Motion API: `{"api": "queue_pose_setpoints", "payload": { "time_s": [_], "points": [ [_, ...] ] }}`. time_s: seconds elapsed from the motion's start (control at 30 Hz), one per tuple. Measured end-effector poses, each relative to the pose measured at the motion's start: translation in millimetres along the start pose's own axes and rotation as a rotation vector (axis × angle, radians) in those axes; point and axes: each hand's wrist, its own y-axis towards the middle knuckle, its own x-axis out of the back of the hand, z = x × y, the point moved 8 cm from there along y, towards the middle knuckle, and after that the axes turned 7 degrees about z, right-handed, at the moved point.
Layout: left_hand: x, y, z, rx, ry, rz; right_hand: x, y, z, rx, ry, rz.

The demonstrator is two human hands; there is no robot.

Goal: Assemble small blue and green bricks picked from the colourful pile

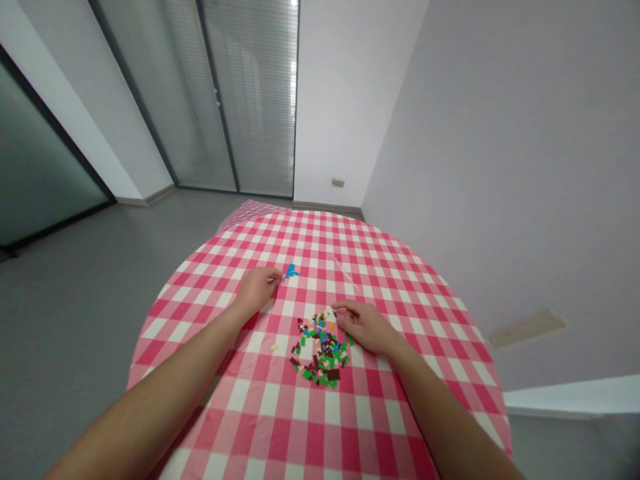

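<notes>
My left hand [260, 285] rests over the far left part of the table, its fingers pinched together. Whatever lies between the fingertips, if anything, is too small to make out. Right beside those fingertips sits a small cluster of blue toy bricks [291, 271]. Closer to me spreads a loose pile of small toy bricks [325, 357] in green, brown, blue, white and yellow. At the pile's far right edge is my right hand [369, 325], thumb and fingers apart, with no brick visibly held. A dark brown flat brick [333, 375] lies at the pile's near side.
A red-and-white checked tablecloth [280, 427] covers the round table. One pale yellow brick [275, 347] lies apart, left of the pile. A wall [525, 167] stands to the right, and glass partitions [250, 100] are beyond the table.
</notes>
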Motion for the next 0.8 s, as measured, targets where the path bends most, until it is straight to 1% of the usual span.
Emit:
{"api": "queue_pose_setpoints", "payload": {
  "time_s": [0.1,0.23,0.33,0.43,0.6,0.8],
  "points": [
    [2,-1,-4,-0.053,0.098,-0.014,0,0,1,0.008,-0.008,0.000],
    [1,-2,-4,-0.070,0.119,-0.036,1,0,1,0.011,-0.018,-0.007],
    [2,-2,-1,-0.048,0.193,-0.052,2,0,2,0.004,-0.022,-0.010],
    [4,-2,-2,0.003,0.266,-0.039,2,0,3,0.002,-0.010,-0.011],
    [8,-5,-14,0.058,0.403,-0.009,2,0,5,0.005,-0.010,-0.017],
    [6,-6,-17,0.089,0.402,-0.007,2,0,4,0.020,-0.020,-0.022]
  ]
}}
